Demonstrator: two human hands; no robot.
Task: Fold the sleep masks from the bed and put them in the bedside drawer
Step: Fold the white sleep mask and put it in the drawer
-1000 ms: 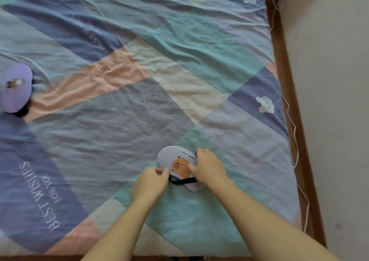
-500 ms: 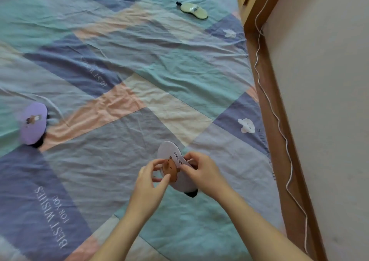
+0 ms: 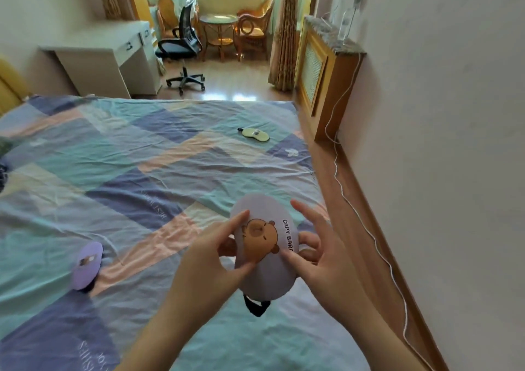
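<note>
Mask [image 3: 262, 260], the pale capybara one, sits folded and lifted off the bed [image 3: 159, 177], pinched between both hands. My left hand [image 3: 210, 260] clamps its near edge, thumb on the printed face; my right hand [image 3: 318, 252] presses the far edge with loose fingers. Below the grip the black strap [image 3: 255, 306] dangles free. I judge the step well done if I tuck that strap into the fold and keep the halves squeezed flat before carrying it off. Away from the grip lie two more: a purple mask [image 3: 86, 265] left, a yellow mask [image 3: 255, 134] beyond. No drawer shows.
</note>
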